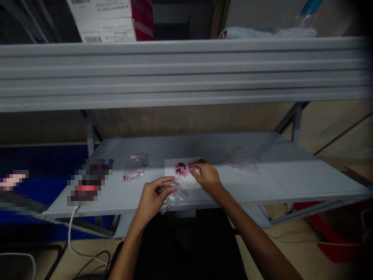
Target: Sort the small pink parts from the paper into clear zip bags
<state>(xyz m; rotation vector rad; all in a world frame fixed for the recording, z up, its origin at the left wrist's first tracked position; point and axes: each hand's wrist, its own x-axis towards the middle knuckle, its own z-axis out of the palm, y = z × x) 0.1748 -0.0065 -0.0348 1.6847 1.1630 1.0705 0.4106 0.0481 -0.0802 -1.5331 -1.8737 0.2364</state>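
Front edge of the grey metal worktop (291,171), head view. The left hand (153,200) sits at the edge, fingers curled inward and thumb pressed against them. It holds a clear zip bag (174,198) with a red seal line, which hangs out past the thumb side and over the front edge. A small dark part (159,190) shows between the fingers; its exact shape is too small to tell.

The right hand (205,177) lies further along, palm down, fingers reaching forward and drawn close together. Its fingertips touch the edge of a heap of small pink parts (182,170). Whether they pinch a piece, I cannot tell.

The heap lies on a white paper sheet (180,183) near the middle of the worktop, with a few dark parts (181,166) at its far side. Left of the sheet, small clear bags with pink contents (135,167) lie together. Right of it, a loose stack of flat clear bags (239,159) with red seals rests near the rear edge.

At the left end sits a pixelated, unreadable object (89,181), with a white cable (70,233) dropping below the front edge. A grey shelf beam (175,74) crosses above, with a cardboard box (113,19) beyond it.
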